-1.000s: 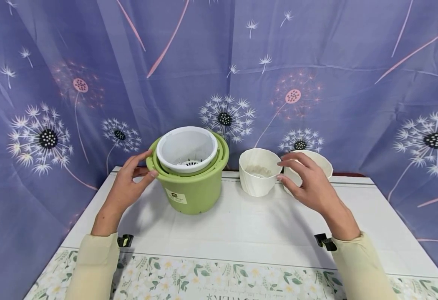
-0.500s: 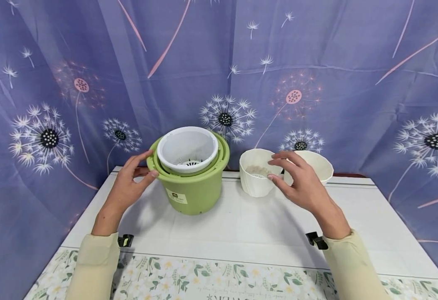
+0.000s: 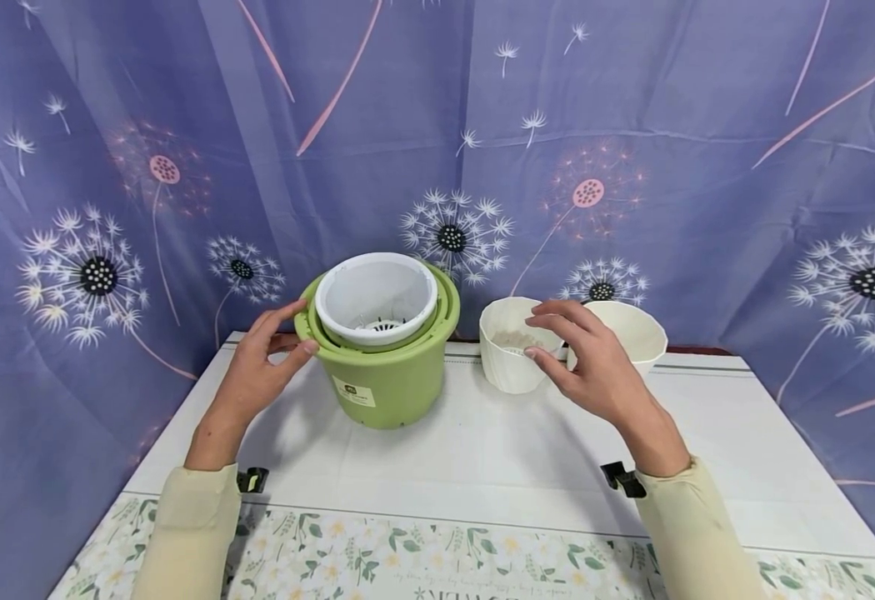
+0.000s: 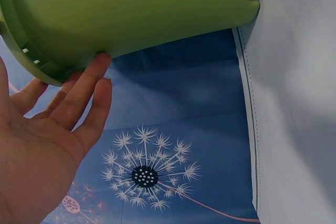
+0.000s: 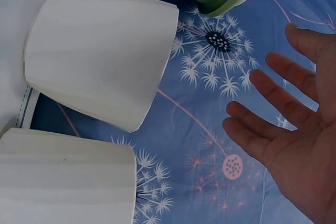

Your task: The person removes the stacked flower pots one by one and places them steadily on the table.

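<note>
A large green flower pot (image 3: 396, 387) stands upright on the table's left half. Nested in it are a second green rim and a white pot (image 3: 377, 292) with a slotted bottom. My left hand (image 3: 253, 367) touches the green pot at its left rim. In the left wrist view its fingers (image 4: 94, 72) lie lightly against the wall below the rim. My right hand (image 3: 595, 362) hovers with loosely bent fingers in front of two faceted white pots. The left white pot (image 3: 508, 375) has pale residue inside; the right white pot (image 3: 640, 337) is partly hidden by the hand.
A white tablecloth (image 3: 437, 467) with a floral front border covers the table. A purple dandelion-print curtain (image 3: 377, 175) hangs directly behind the pots and along both sides.
My right hand has moved left, from the right white pot towards the left one. My left hand has stayed at the green pot's rim, and the pots have not moved.
</note>
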`<action>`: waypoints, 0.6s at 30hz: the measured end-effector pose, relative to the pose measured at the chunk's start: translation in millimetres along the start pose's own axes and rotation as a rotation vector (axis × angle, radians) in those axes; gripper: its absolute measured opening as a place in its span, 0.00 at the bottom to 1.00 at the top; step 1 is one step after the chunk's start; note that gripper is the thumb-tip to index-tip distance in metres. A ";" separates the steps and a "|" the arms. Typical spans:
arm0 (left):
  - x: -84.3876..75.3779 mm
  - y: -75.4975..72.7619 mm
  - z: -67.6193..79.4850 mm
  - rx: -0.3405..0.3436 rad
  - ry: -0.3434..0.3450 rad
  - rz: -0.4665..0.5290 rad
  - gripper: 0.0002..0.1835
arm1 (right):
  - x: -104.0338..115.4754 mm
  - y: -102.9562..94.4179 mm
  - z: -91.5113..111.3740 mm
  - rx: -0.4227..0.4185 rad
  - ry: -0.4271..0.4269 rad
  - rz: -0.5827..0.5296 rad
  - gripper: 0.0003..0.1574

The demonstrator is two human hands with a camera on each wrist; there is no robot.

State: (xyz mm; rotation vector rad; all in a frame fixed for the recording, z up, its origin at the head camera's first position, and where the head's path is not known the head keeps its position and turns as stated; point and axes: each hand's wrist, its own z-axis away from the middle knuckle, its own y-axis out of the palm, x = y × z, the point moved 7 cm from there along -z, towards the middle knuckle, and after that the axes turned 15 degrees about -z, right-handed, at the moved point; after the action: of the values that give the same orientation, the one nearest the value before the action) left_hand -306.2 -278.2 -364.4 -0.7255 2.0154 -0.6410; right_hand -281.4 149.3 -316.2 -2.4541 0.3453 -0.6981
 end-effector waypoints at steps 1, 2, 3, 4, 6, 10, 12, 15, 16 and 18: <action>0.1 0.1 0.2 0.000 -0.001 -0.003 0.35 | 0.6 0.9 -0.3 0.000 0.004 -0.003 0.22; 0.2 0.1 0.4 0.000 -0.001 -0.007 0.35 | 1.1 1.9 -0.8 0.000 0.008 -0.009 0.21; 0.3 0.0 0.7 0.000 -0.002 -0.012 0.35 | 1.5 2.9 -1.3 0.001 0.011 -0.013 0.21; 0.4 0.0 1.0 -0.001 -0.003 -0.017 0.35 | 2.2 4.1 -2.1 0.004 0.014 -0.018 0.21; 0.7 0.0 1.3 -0.004 -0.003 -0.022 0.35 | 3.5 6.5 -4.2 0.007 0.016 -0.027 0.21; 0.7 0.1 0.7 -0.006 0.001 -0.018 0.35 | 6.8 9.7 -8.9 0.005 0.002 -0.039 0.21; 0.4 0.1 0.1 -0.006 0.004 -0.013 0.35 | 8.4 11.4 -11.1 0.003 -0.006 -0.045 0.21; -0.2 -0.4 -0.4 -0.007 0.007 -0.010 0.35 | 10.6 14.7 -14.3 0.004 -0.013 -0.052 0.21; -0.2 -0.4 -0.5 -0.008 0.007 -0.011 0.35 | 11.3 15.9 -15.2 0.005 -0.014 -0.053 0.21; -0.1 -0.4 -0.6 -0.008 0.006 -0.010 0.35 | 12.8 18.1 -16.9 0.007 -0.015 -0.055 0.22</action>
State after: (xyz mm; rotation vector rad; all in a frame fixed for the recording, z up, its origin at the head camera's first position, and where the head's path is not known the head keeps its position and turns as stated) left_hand -306.6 -278.3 -363.8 -0.7394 2.0219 -0.6413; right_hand -281.7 122.3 -309.6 -2.4689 0.2705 -0.7020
